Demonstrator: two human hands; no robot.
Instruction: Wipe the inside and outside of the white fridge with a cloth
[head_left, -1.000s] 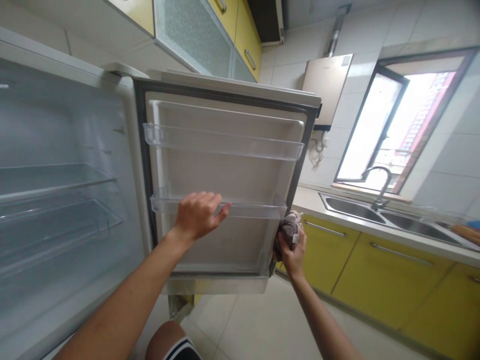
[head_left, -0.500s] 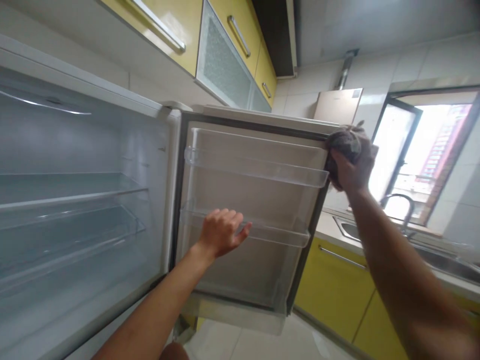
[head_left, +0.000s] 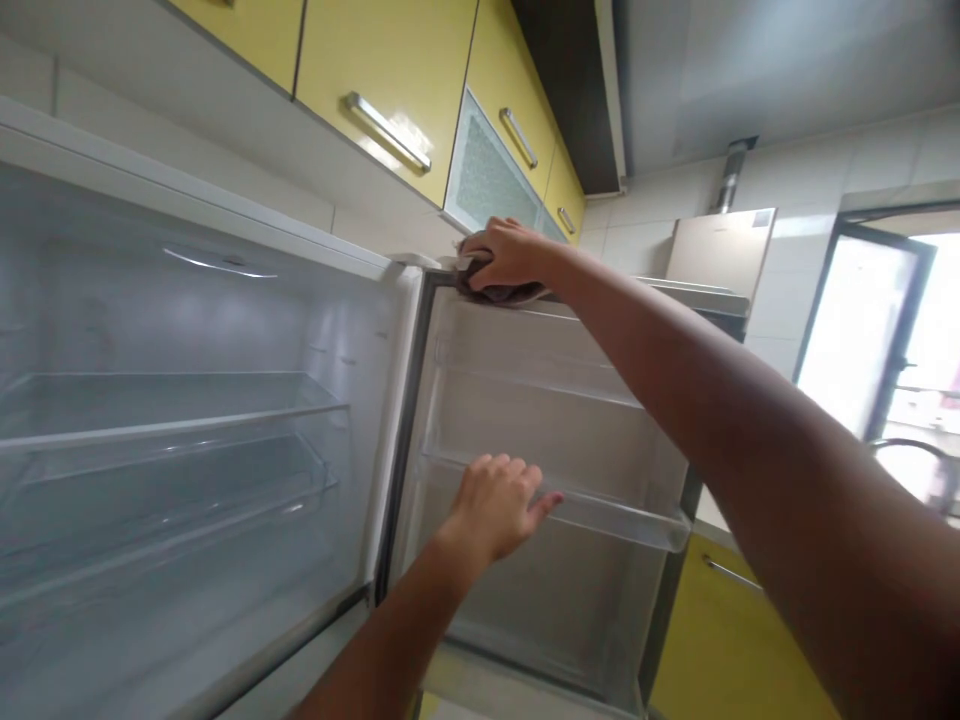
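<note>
A fridge door (head_left: 517, 570) stands open with clear door shelves across its inner side. At its top edge, close to the hinge, my right hand (head_left: 510, 250) is closed on a grey-brown cloth (head_left: 499, 290) and presses it against the door. Lower down, my left hand (head_left: 495, 505) has its fingers curled over the rim of the middle door shelf (head_left: 622, 520), thumb pointing out to the right. My right forearm hides part of the top door shelf (head_left: 540, 375). To the left is the fridge interior (head_left: 202, 320) with its glass shelf (head_left: 172, 400).
Yellow wall cabinets (head_left: 390, 60) hang above the fridge. A water heater (head_left: 720, 250) is on the far wall, left of an open window (head_left: 862, 320). A yellow base cabinet (head_left: 720, 640) stands behind the door at right, with a tap (head_left: 915, 450) farther right.
My right hand has moved with the cloth from the door's outer top corner leftward along the top edge toward the hinge. My left hand stays at the middle door shelf. The view has shifted left.
</note>
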